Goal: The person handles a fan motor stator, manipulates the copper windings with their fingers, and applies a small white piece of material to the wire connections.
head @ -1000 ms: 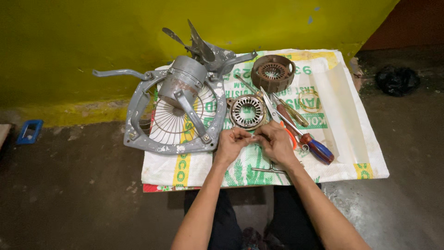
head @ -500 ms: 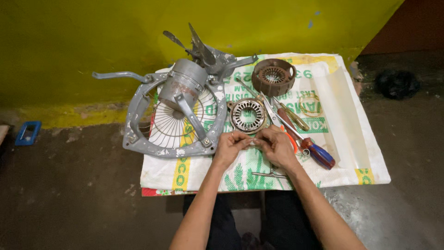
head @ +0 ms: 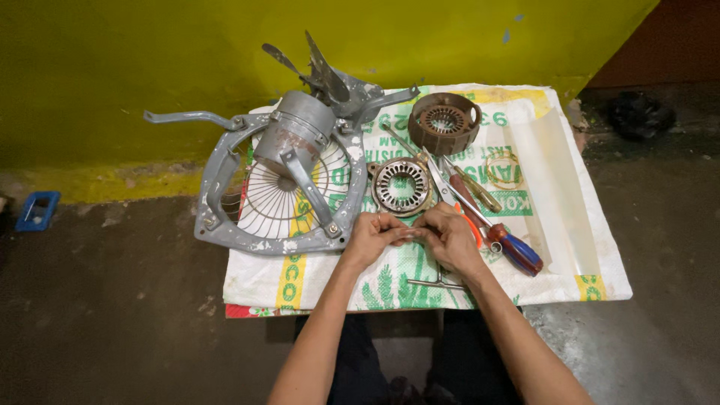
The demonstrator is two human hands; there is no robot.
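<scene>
Left hand: the left hand (head: 373, 238) is curled almost closed, fingertips pinched together and meeting those of the other hand over the sack.
Right hand: the right hand (head: 450, 236) is likewise curled, fingers bent inward and touching the left hand's fingertips.
Held item: a small pale piece (head: 409, 235) sits pinched between the two sets of fingertips (too small to tell what it is).
Nearest part: a round stator ring (head: 400, 186) with slotted teeth lies flat just beyond the hands.
Second stator: a rusty brown stator (head: 444, 122) with dark windings lies farther back, near the wall.
Fan frame: a grey exhaust-fan frame (head: 279, 187) with a wire grille and a cylindrical motor housing lies to the left, partly off the sack.
Fan blade: a grey metal fan blade (head: 326, 73) stands behind the frame, against the wall.
Tools: pliers (head: 442, 177) and a screwdriver (head: 507, 244) with a red and blue handle lie just right of the right hand.
Wire loop: a thin brass-coloured ring (head: 503, 169) lies to the right of the tools.
Surface: a white woven sack (head: 555, 225) with green and yellow print is spread on a dark concrete floor (head: 112, 315).
Room: a yellow-green wall (head: 150, 60) rises behind the work; a small blue object (head: 36, 211) lies on the floor at far left.
</scene>
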